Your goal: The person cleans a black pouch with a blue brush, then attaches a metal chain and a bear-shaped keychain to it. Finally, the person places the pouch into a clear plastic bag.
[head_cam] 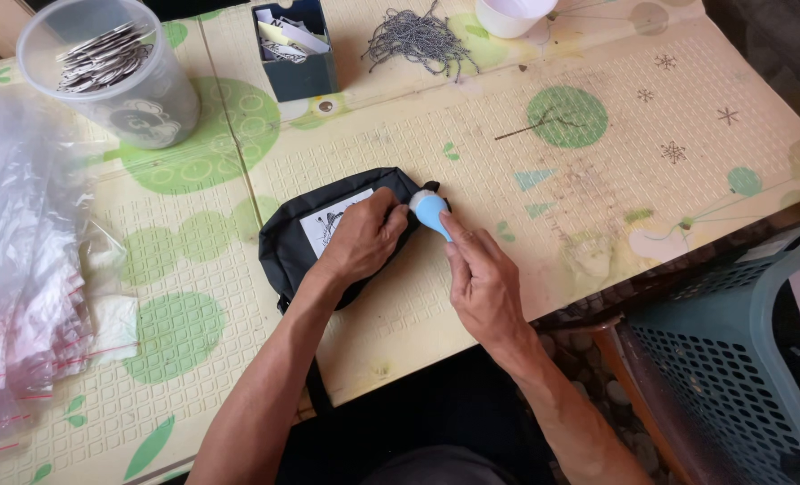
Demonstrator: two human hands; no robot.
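Far left: clear plastic bags (18, 269). Upper left: clear tub (113, 76) of tags. Centre: black pouch (315, 238) on the patterned surface (597, 180); left hand (364, 235) curled, pinning the pouch's right end. Right hand (483, 283) closed around a light blue tool (431, 211), tip at the pouch's end. Step appears to be fastening; steady pressure needed. Lower right: teal basket (732, 359).
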